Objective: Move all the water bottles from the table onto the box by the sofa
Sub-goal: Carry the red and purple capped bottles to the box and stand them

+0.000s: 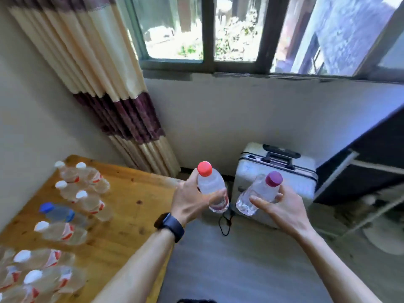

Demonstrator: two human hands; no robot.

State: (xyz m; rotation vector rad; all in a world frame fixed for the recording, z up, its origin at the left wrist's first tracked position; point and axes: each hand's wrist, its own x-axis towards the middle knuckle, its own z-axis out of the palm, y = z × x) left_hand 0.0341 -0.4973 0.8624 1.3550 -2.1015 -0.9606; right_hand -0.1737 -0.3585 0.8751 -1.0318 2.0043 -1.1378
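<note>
Holding two bottles in the air over the floor, just off the table's (135,193) right edge; left hand (192,200) wrapped round the upright red-capped bottle (211,186); right hand (282,208) gripping the purple-capped bottle (260,191), tilted, cap to the right; hands apart, bottles near, not touching. Silver suitcase (277,171) stands beyond them by the wall; dark furniture (371,162) to its right; black cable (225,224) on the floor. Table carries a blue-capped bottle (58,212) among white-capped bottles (65,231); contents clear.

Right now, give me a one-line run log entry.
left hand holds red-cap bottle | right hand holds purple-cap bottle | more bottles on table
</note>
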